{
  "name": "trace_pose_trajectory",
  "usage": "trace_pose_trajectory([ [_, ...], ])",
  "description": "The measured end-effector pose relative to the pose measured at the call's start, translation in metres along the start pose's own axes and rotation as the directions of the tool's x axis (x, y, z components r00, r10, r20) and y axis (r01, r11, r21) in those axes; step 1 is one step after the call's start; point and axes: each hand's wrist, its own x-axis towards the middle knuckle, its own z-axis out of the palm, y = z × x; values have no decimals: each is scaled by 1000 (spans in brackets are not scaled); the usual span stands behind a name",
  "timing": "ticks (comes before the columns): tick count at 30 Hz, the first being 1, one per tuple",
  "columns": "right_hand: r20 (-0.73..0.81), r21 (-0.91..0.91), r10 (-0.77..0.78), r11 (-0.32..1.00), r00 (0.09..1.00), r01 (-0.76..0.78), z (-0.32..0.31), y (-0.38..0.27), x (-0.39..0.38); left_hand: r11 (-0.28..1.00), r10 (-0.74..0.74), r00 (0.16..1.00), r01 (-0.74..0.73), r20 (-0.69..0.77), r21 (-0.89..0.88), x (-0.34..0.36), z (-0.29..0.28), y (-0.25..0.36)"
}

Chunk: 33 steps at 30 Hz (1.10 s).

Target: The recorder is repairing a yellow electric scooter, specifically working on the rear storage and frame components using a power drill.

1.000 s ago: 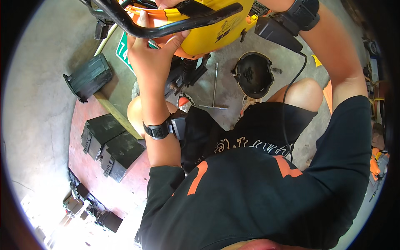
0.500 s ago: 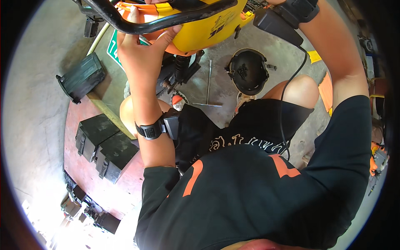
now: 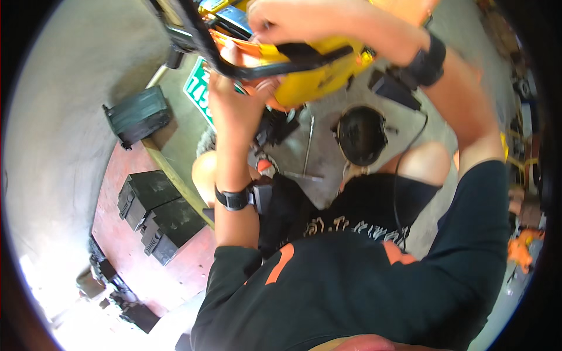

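Observation:
A yellow-and-orange body panel (image 3: 313, 79) of what looks like a scooter fills the top middle, crossed by a black tubular bar (image 3: 263, 71). My left hand (image 3: 235, 99) is closed on the panel's near-left edge beside the bar, thumb low and a finger higher up. Over the panel's open top is my right hand (image 3: 284, 22), its fingers curled down at the rim. It is blurred, and its fingertips and anything in them are hidden. A blue-and-dark part (image 3: 234, 19) shows inside the opening. A green-and-white plate (image 3: 199, 90) lies left of my left hand.
An upturned black helmet (image 3: 362, 137) lies on the floor, with a T-handle wrench (image 3: 309, 149) left of it. At left are a black bin (image 3: 139, 116) and two black cases (image 3: 175, 222) on pinkish ground. A cable (image 3: 410, 143) hangs from a black box by my right wrist.
My right hand has moved left and into view over the panel's opening. My left hand stays on the panel edge. The view has shifted, so the surroundings appear lower and further right.

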Motion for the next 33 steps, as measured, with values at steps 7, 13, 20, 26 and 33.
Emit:
trace_pose_trajectory([
  [7,55,297,194,933,979,-202,-19,-17,-26,993,-88,994,93,67,-70,-6,-5,24],
  [13,125,292,55,952,991,-89,-21,-5,-9,998,-3,1000,3,-1,-55,1,-6,23],
  [20,201,147,171,968,965,-202,-27,-21,-1,991,-108,989,115,99,-69,3,-11,26],
  [26,249,-37,369,928,896,-372,-25,-36,-7,999,-30,997,33,74,-34,-3,-2,24],
  [33,-4,148,173,974,985,-170,-34,-33,-73,989,107,994,-106,2,103,-3,4,10],
])
